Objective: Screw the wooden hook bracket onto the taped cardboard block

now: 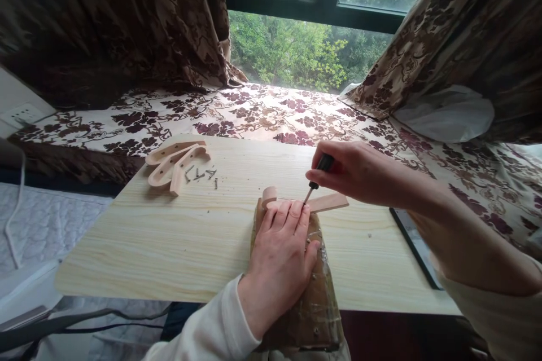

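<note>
My right hand [339, 166] is closed around the dark handle of a screwdriver [324, 163]. The thin shaft slants down to a pale wooden hook [328, 203] with a curled left end. Its tip is partly hidden at my left fingertips. My left hand [285, 248] lies flat, fingers stretched out, pressing on the hook and the brown, tape-wrapped box [313, 316] beneath. Thumb and fingers are apart. The middle of the hook is covered by my fingers. Similar wooden hooks with drilled holes [175, 163] lie at the far left of the table, beside several loose screws [201, 174].
The light wood-grain table [169, 242] has rounded corners. A dark-edged flat tablet-like object [417, 248] lies at its right, under my forearm. Behind is a ledge with floral cloth [271, 110], between patterned curtains [169, 22]. A dark cable [76, 321] runs at lower left.
</note>
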Demonstrator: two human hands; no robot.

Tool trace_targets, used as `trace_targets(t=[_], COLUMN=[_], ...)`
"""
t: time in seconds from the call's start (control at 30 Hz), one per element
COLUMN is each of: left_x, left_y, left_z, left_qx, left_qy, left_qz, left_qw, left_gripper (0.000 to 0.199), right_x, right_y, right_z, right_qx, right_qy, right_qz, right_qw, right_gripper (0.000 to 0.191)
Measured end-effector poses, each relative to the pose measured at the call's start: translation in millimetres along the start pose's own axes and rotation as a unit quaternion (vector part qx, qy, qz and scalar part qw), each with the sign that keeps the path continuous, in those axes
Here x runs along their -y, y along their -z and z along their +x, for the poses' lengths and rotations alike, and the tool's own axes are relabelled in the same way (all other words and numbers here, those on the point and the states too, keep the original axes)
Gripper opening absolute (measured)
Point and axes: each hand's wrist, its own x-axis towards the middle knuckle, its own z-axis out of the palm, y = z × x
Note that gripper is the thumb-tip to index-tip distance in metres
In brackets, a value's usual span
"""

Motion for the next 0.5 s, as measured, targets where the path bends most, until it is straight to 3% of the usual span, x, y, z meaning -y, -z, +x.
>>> trace_targets(t=[0.17,0.27,0.37,0.5], left_x=[0,-1,-1,-1], left_y=[-0.2,0.9,3.7,9.4], left_z=[0,0,2,2], left_qx=[-0.004,-0.004,0.006,0.028], left_qy=[0.004,0.005,0.016,0.017], left_qz=[-0.008,-0.015,-0.021,-0.029], left_qw=[1.000,1.000,1.000,0.999], left_gripper=[0.052,0.052,0.051,0.052], right_x=[0,-3,-9,-21], right_y=[4,5,7,9], right_z=[0,0,-4,-21], right_qx=[0.031,0.029,-0.026,-0.112], right_qy=[0.039,0.031,-0.013,-0.095], right_qz=[0.034,0.045,0.048,0.192], right_qw=[0.998,0.998,0.998,0.970], right_gripper=[0.011,0.014,0.022,0.024])
